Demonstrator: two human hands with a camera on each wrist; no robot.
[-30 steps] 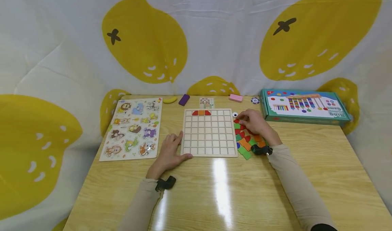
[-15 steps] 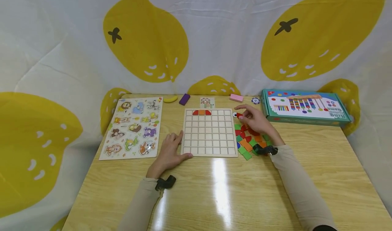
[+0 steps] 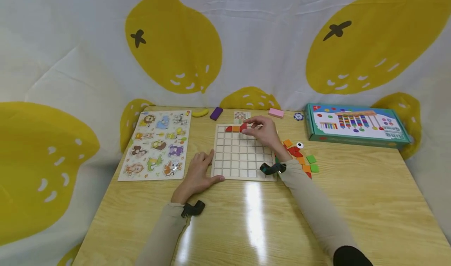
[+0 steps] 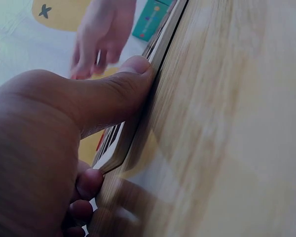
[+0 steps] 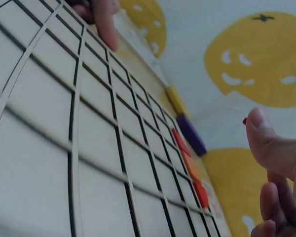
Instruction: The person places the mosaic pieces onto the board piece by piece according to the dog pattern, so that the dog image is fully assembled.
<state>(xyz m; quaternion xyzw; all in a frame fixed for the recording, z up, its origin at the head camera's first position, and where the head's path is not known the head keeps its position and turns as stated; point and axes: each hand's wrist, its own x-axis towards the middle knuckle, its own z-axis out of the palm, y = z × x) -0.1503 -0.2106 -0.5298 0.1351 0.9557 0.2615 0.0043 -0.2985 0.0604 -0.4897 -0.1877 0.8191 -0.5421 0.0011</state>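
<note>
A wooden grid board (image 3: 232,160) lies in the middle of the table. In its top row sit a red curved piece (image 3: 228,129), an orange square (image 3: 236,129) and another red piece (image 5: 201,193). My right hand (image 3: 264,133) is over that row's right part, pinching a small red piece (image 5: 245,121), mostly hidden behind the thumb. My left hand (image 3: 197,174) rests at the board's near left corner. Its thumb (image 4: 133,66) presses the front edge, while the index finger (image 5: 104,29) lies straight against the left edge.
Loose orange, red and green pieces (image 3: 311,159) lie right of the board, partly behind my right arm, with an eye disc (image 3: 300,145). An animal puzzle (image 3: 155,144) is at left. Behind stand a pattern card (image 3: 241,116), purple block (image 3: 216,113), pink block (image 3: 276,113) and game box (image 3: 356,125).
My right hand picked a red piece from the pile and carried it left to the board's top row. The eye disc moved right. My left hand stays at the corner.
</note>
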